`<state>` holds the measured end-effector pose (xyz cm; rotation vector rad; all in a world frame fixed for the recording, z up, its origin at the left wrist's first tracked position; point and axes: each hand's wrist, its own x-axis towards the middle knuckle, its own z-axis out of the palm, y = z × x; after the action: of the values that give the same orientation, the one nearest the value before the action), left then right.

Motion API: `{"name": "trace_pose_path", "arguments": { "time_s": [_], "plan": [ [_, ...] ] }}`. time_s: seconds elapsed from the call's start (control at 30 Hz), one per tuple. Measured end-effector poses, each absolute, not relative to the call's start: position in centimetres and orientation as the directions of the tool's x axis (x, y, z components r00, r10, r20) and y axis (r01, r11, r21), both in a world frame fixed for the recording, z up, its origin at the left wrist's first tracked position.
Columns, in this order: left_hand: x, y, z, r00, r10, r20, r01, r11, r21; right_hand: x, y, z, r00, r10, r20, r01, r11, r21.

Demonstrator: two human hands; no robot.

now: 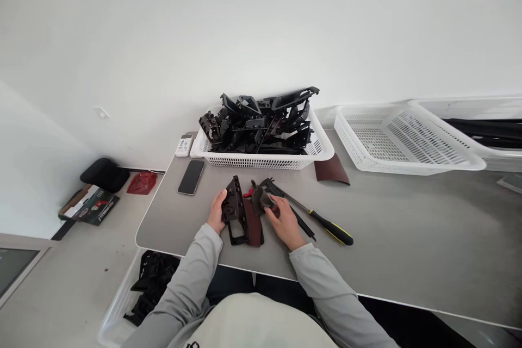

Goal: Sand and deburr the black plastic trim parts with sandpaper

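My left hand grips the left edge of a black moulded plastic trim frame with clips and a rectangular opening, tilted up over the table. Close beside that frame is a dark red-brown panel. In my right hand is a small dark brown plastic piece, pinched by its right side; the palm hides part of it. A small red item peeks out between the two parts. To the right lie a black strip and a screwdriver with a black and yellow handle.
Behind my hands stands a white basket heaped with black plastic parts. A curved red-brown sheet lies by its corner. A phone and white device are at left. Another white basket is at right; a bin sits below.
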<state>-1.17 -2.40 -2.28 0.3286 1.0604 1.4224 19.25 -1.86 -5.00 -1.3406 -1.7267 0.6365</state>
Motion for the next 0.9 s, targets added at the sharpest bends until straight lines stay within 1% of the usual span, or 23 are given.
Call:
{"name": "trace_pose_path", "arguments": {
  "time_s": [0.13, 0.33, 0.7, 0.8, 0.9],
  "plan": [
    [-1.1, -2.3, -2.1, -0.191, 0.894, -0.406, -0.635, 0.203, 0.746, 18.9, -1.9, -5.4, -0.126, 0.949, 0.290, 0.612, 0.304, -0.730],
    [-1.0, -2.3, -2.0, -0.200, 0.899, -0.389, -0.622, 0.191, 0.759, 19.3, -1.1, -6.2, -0.096, 0.931, 0.353, 0.547, 0.346, -0.762],
    [-1.0, -2.2, -2.0, -0.174, 0.903, -0.392, -0.633, 0.203, 0.747, 19.6, -1.4, -5.9, -0.092, 0.907, 0.410, 0.498, 0.399, -0.770],
    [-1.1, -2.1, -2.1, -0.163, 0.901, -0.402, -0.634, 0.217, 0.743, 19.6, -1.5, -5.7, -0.065, 0.913, 0.402, 0.495, 0.379, -0.782],
    [-1.2, -2.1, -2.3, -0.153, 0.896, -0.417, -0.636, 0.233, 0.736, 19.2, -1.5, -5.5, -0.033, 0.922, 0.386, 0.531, 0.343, -0.775]
  ]
}}
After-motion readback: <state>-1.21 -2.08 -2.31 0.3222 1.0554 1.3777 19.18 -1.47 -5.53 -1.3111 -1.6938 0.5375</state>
